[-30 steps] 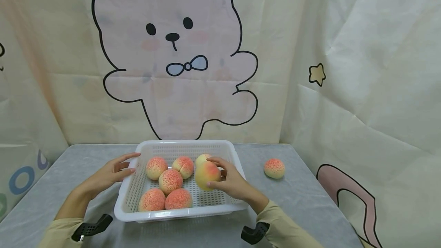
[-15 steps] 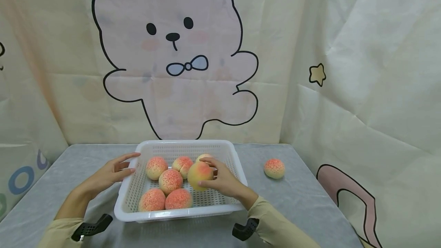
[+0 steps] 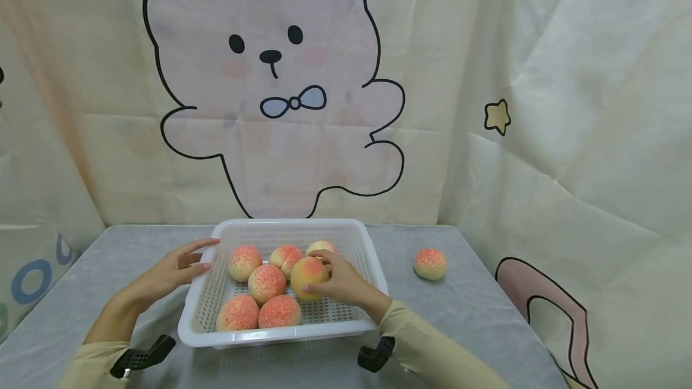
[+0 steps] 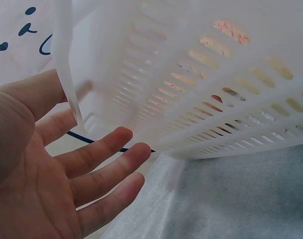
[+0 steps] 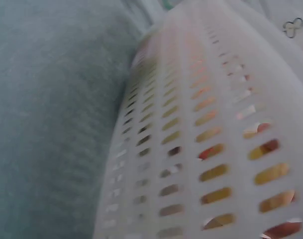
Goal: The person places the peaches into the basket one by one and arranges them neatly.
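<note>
In the head view, my right hand [image 3: 344, 281] holds a smooth yellow peach [image 3: 307, 279] with a reddish top, thumb in front and fingers behind. The peach is inside a white perforated plastic basket [image 3: 270, 336], beside several speckled pink peaches [image 3: 267, 284]. A paler peach [image 3: 321, 247] is partly hidden behind my right hand. My left hand [image 3: 172, 270] holds the basket's left rim. In the left wrist view, my left hand [image 4: 47, 179] has some fingers beyond the rim and others stretched below it, along the basket's outer wall [image 4: 156, 89]. The right wrist view shows only the basket wall [image 5: 191, 129] and cloth.
One speckled peach [image 3: 430, 264] lies on the grey tablecloth [image 3: 416, 317], right of the basket. A cartoon-printed curtain [image 3: 324, 155] hangs behind the table, with more curtain [image 3: 567, 137] along the right side. Black wrist cameras [image 3: 375, 355] sit on both forearms.
My right hand has moved left and slightly down with the yellow peach, bringing it close to the speckled peaches. My left hand stays at the rim.
</note>
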Motion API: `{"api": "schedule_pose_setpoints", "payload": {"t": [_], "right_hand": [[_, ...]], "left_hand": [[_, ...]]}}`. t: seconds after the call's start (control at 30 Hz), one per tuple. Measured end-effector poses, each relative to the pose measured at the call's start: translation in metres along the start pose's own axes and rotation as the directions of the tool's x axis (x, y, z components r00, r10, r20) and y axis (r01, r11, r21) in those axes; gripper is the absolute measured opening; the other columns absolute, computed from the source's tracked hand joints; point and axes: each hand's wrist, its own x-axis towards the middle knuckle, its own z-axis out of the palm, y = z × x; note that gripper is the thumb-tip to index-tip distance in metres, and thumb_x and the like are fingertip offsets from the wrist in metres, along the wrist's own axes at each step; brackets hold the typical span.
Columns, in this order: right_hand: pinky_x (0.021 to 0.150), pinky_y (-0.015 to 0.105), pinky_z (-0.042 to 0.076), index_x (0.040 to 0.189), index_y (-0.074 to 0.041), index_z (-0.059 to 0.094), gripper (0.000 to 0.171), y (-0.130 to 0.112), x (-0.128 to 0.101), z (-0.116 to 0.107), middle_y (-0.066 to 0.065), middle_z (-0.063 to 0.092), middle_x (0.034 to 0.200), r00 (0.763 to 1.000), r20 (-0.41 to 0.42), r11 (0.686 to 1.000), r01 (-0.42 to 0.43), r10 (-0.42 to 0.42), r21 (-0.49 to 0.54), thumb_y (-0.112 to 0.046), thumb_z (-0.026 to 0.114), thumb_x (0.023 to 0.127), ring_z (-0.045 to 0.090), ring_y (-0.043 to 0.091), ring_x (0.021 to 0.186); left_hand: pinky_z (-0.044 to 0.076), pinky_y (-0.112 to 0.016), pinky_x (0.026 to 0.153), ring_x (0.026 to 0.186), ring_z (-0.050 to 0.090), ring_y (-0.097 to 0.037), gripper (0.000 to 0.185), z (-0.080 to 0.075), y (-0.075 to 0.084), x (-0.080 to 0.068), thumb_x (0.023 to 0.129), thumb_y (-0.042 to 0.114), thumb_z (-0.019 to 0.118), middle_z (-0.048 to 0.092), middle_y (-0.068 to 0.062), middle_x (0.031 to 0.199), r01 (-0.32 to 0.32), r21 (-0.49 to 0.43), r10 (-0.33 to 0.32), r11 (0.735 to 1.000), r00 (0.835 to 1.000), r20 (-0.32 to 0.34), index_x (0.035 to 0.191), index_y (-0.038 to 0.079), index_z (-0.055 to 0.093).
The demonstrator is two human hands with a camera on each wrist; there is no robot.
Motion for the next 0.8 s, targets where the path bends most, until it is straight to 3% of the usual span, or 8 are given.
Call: {"api": "schedule_pose_setpoints", "payload": {"t": [0.3,0.8], "right_hand": [[0.090,0.042,0.055,0.143,-0.014,0.053,0.071,0.0011,-0.0039,0.0049,0.012,0.066,0.132,0.999,0.011,0.988,-0.043,0.045,-0.147,-0.033,0.084,0.082,0.065,0.025,0.114],[0.094,0.042,0.054,0.143,-0.011,0.052,0.072,0.0014,-0.0022,0.0086,0.010,0.066,0.132,0.999,-0.001,0.990,-0.051,0.051,-0.129,-0.034,0.083,0.082,0.065,0.024,0.115]], "left_hand": [[0.056,-0.052,0.091,0.122,0.061,-0.034,0.069,-0.0009,-0.0001,0.0008,0.103,0.032,0.057,0.040,-0.035,0.152,-0.002,-0.004,0.002,1.000,1.000,0.013,0.161,0.013,0.024],[0.055,-0.054,0.093,0.125,0.059,-0.036,0.070,0.0003,0.0018,0.0002,0.102,0.033,0.057,0.041,-0.035,0.152,0.010,0.003,-0.010,1.000,1.000,0.006,0.160,0.013,0.024]]}}
